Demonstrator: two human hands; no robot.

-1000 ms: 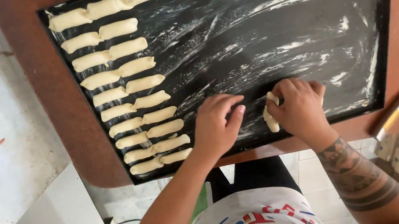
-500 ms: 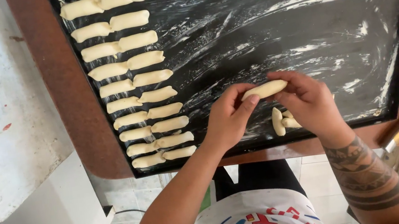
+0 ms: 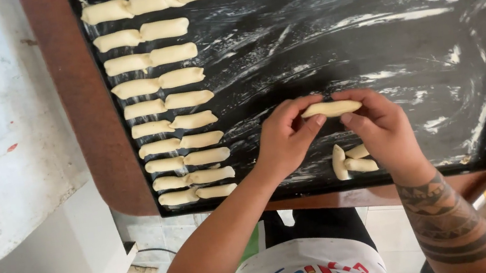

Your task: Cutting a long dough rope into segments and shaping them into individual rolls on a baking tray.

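Pale dough piece [image 3: 331,108], pinched between left hand [image 3: 285,140], right hand [image 3: 383,128]

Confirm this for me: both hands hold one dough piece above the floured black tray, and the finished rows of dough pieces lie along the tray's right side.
Not quite. The head view shows the rows of dough pieces along the black tray's left side, not its right. The rest holds: the left hand and right hand hold one dough piece above the floured tray.

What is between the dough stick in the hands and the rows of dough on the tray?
Nothing visible. The dough piece is held by both the left hand and right hand; only bare floured tray lies between it and the dough rows.
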